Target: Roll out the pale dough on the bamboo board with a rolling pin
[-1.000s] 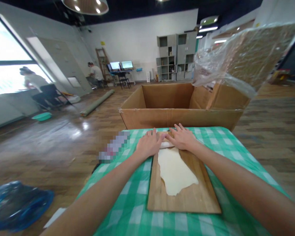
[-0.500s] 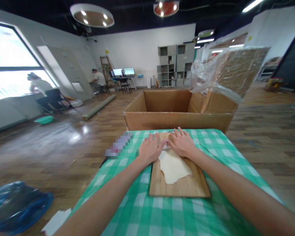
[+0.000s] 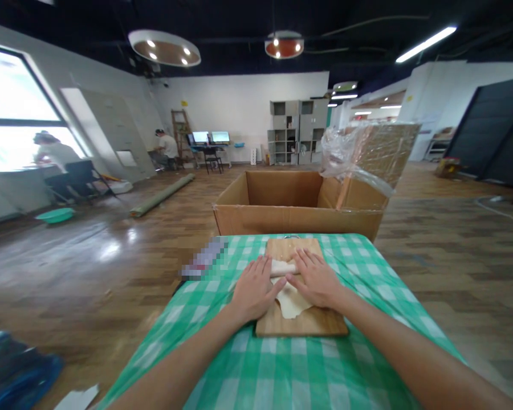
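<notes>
At the bottom centre of the frame, the checked-cloth-covered worktop (image 3: pixel 282 370) is carrying a wooden board (image 3: pixel 327 324). On it, a pale, dough-like sheet (image 3: pixel 293 304) is lying just below and between the hands, which are partly hiding it. The left hand (image 3: pixel 253 290) and right hand (image 3: pixel 318 281) are resting palm-down and open, fingers stretching forward, not curling. Between them, at mid-frame, a pale cylinder (image 3: pixel 283 268) is lying crosswise, its ends disappearing under the fingers. Beyond, a cardboard box (image 3: pixel 290 219) is standing past the worktop's far edge
</notes>
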### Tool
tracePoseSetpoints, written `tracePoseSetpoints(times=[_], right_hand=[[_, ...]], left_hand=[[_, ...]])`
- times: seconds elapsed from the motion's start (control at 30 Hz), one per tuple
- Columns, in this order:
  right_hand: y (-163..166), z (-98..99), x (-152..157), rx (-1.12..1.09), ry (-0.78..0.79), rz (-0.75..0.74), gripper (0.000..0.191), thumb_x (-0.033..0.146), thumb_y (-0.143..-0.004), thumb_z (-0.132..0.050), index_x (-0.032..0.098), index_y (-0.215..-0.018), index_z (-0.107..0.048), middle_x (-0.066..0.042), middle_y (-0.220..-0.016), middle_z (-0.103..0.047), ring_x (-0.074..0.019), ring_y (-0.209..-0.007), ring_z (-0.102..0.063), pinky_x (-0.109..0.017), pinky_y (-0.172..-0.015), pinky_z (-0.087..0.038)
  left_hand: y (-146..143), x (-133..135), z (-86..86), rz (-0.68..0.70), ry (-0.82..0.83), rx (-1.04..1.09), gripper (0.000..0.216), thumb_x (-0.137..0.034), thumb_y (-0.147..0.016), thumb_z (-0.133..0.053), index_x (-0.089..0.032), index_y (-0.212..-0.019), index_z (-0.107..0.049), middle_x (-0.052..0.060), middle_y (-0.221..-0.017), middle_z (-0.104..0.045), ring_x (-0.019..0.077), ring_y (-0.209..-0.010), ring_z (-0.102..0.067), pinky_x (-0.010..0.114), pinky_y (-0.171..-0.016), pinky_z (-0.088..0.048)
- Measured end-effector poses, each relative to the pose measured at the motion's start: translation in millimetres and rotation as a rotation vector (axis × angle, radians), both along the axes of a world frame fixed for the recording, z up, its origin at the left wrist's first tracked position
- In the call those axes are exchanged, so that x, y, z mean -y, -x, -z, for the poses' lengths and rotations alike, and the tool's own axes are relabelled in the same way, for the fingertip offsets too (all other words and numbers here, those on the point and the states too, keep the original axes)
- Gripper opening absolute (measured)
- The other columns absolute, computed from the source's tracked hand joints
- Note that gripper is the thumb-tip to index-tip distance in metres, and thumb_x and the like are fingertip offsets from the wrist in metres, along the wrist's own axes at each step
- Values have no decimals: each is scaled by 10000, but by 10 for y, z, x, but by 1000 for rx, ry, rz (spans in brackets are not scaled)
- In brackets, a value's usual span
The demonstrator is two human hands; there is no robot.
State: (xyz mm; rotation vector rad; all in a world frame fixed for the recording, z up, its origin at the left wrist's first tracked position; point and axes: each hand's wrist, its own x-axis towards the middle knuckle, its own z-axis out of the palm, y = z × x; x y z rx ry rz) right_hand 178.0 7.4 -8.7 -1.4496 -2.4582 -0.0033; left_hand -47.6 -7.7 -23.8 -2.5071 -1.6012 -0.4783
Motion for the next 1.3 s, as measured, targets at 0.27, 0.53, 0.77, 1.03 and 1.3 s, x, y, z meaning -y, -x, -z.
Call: tracePoseSetpoints(times=[0.27, 0.53, 0.77, 1.03, 1.3], right_hand=[[-38, -99, 129, 15, 107, -27, 945, 752, -1006, -192, 50, -1628, -302, -194, -1704, -209, -331, -1588, -175, -480, -1278, -132], [-2, -143, -270, 74, 218, 9, 926, 728, -1018, -112, 58, -1626, -311, -182, -1696, -253, -315, -1588, -186, -478, -1266, -159], [25, -121, -631, 154, 155, 17, 755, 615, -1072, -96, 167, -1600, -396, -142, -1697, -291, -301, -1594, -159, -542, -1251, -151], [81, -34, -1111, 143, 165, 112, 856, 716, -1030, -118, 143, -1629, -333, -196, -1711, -213, -364, -1591, -131, -568, -1225, -207], [93, -92, -1072, 82, 119, 96, 833, 738, -1025, -145, 182, -1555, -469, -171, -1680, -321, -332, -1575, -208, -516, -1221, -227]], left_hand=[[61, 5, -22, 49, 22, 26, 829, -694, -1026, -283, -71, -1554, -429, 201, -1624, -417, 338, -1531, -355, 506, -1240, -283], [15, -306, -80, 50, 59, 83, 801, -682, -1037, -232, -84, -1488, -516, 200, -1559, -510, 329, -1495, -417, 490, -1231, -291], [-21, -635, -105, -18, 71, 59, 714, -601, -1059, -230, -96, -1469, -525, 216, -1553, -510, 351, -1475, -440, 540, -1198, -328], [-14, -1082, -61, -2, 3, 118, 685, -632, -1041, -267, -184, -1512, -485, 233, -1509, -541, 407, -1441, -461, 629, -1136, -353], [-15, -1137, -99, -16, 9, 125, 653, -591, -1044, -279, -193, -1515, -493, 193, -1505, -560, 398, -1396, -503, 586, -1133, -381]])
